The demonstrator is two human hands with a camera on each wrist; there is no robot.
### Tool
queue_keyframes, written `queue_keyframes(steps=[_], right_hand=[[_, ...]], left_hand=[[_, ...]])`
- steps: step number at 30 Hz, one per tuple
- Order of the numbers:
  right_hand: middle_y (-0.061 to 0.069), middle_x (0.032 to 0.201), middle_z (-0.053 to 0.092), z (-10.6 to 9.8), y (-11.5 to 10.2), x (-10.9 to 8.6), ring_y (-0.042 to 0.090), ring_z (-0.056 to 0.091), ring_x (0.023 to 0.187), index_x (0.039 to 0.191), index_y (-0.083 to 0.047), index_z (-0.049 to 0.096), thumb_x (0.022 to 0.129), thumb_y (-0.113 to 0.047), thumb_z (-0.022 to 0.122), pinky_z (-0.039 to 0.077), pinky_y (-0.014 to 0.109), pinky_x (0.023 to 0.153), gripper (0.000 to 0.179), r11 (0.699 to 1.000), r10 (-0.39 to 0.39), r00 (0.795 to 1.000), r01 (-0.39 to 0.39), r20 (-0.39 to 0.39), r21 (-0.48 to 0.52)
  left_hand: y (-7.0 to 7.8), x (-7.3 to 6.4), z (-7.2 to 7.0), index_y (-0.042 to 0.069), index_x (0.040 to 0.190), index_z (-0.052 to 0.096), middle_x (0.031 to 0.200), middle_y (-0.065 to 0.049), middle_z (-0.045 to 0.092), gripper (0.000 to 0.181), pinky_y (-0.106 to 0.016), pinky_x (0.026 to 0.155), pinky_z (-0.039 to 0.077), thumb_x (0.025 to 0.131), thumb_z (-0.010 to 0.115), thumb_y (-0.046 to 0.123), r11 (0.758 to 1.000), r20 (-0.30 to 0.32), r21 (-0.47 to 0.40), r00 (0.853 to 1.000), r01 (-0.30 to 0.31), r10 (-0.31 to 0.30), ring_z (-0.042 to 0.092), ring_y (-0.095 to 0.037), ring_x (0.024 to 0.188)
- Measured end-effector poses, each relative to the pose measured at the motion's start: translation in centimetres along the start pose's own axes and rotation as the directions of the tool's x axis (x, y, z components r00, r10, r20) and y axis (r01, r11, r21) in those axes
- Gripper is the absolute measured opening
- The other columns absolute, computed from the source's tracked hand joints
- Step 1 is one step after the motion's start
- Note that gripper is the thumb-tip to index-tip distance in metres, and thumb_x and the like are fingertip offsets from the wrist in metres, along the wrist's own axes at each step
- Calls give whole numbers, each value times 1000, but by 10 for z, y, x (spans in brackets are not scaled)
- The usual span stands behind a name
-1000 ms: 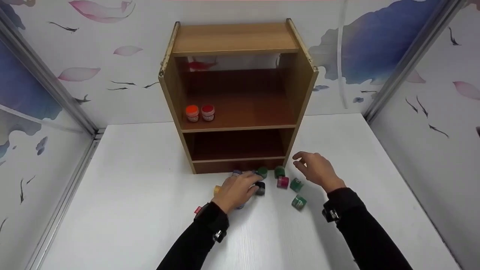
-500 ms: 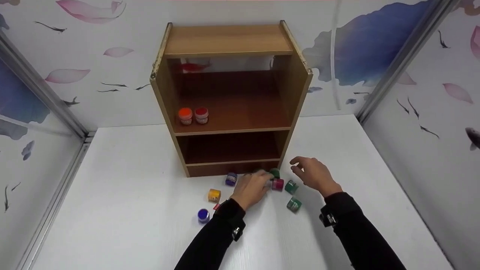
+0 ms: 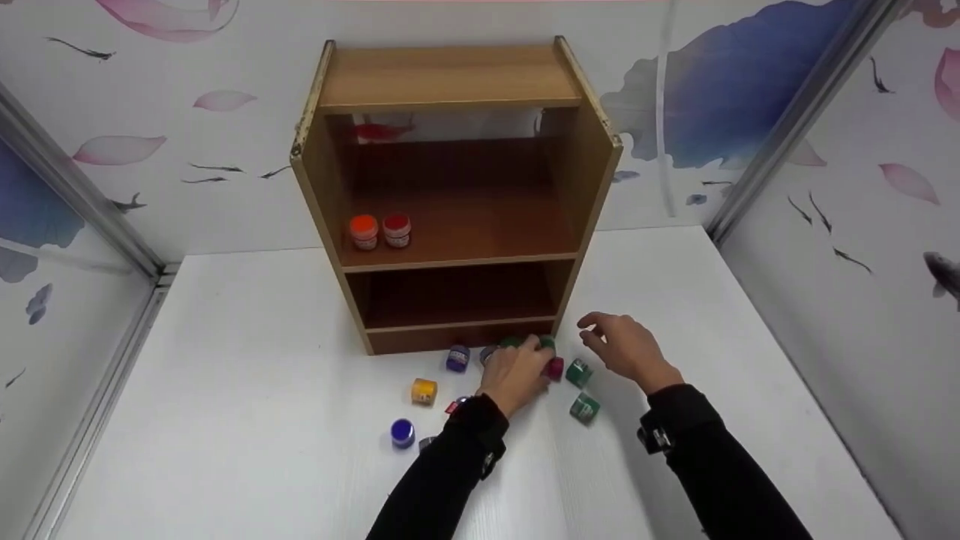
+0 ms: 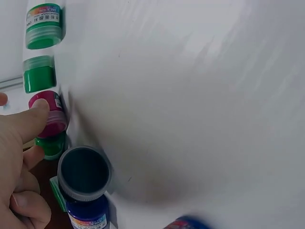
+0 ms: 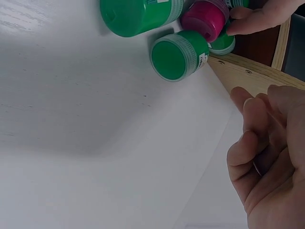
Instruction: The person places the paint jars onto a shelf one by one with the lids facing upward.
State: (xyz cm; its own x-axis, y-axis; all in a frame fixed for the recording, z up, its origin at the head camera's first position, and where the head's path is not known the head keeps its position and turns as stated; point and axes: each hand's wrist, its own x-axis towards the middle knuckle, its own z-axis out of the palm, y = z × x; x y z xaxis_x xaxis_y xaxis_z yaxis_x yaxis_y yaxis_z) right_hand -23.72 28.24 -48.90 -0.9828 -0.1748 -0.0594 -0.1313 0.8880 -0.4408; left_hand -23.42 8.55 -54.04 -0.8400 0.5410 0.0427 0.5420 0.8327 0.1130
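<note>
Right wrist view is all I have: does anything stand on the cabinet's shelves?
Observer: Yes, the head view shows an orange-topped jar and a red-topped jar side by side at the left end of the upper compartment.
Operator: I see part of the left hand beside the magenta jar. Anything else close to it?
Observer: Yes, the left wrist view shows a dark-topped jar right by its curled fingers.

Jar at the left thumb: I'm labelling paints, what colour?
The jar is magenta, clearest in the left wrist view.
</note>
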Motion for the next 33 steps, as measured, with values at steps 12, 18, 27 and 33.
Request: queue_keyframes(steps=[12, 18, 27, 33], right_hand=[[4, 90, 75, 0, 2, -1, 16, 66, 77, 117, -8, 68, 98, -21, 56, 50, 34, 65, 25, 1000, -1, 1000, 1, -4, 10], [4, 89, 75, 0, 3, -2, 15, 65, 72, 116, -8, 67, 99, -20, 55, 47, 31, 61, 25, 1000, -5, 1000, 5, -7, 3], [5, 90, 75, 1, 2, -2, 16, 65, 76, 117, -8, 67, 99, -19, 53, 48, 30, 63, 25, 1000, 9, 1000, -9, -1, 9], [6, 90, 75, 1, 3, -3, 16, 64, 75, 117, -7, 68, 100, -18, 53, 47, 30, 61, 25, 1000, 0, 1000, 1, -3, 15]], left_hand=[[9, -2, 6, 21, 115, 61, 89, 1, 70, 33, -27, 49, 40, 87, 72, 35, 1000, -66, 14, 998, -9, 10, 62, -15, 69], [9, -4, 6, 21, 113, 57, 73, 2, 63, 31, -28, 46, 35, 87, 71, 32, 1000, -16, -5, 1000, -23, 23, 54, -13, 60], [-1, -10, 7, 21, 113, 56, 80, 3, 64, 32, -28, 51, 38, 87, 70, 31, 996, 0, -70, 999, -55, 55, 53, -12, 62], [-12, -15, 0, 22, 116, 56, 89, 3, 65, 26, -27, 61, 43, 93, 60, 34, 977, 33, -198, 995, -85, 93, 52, -12, 70]])
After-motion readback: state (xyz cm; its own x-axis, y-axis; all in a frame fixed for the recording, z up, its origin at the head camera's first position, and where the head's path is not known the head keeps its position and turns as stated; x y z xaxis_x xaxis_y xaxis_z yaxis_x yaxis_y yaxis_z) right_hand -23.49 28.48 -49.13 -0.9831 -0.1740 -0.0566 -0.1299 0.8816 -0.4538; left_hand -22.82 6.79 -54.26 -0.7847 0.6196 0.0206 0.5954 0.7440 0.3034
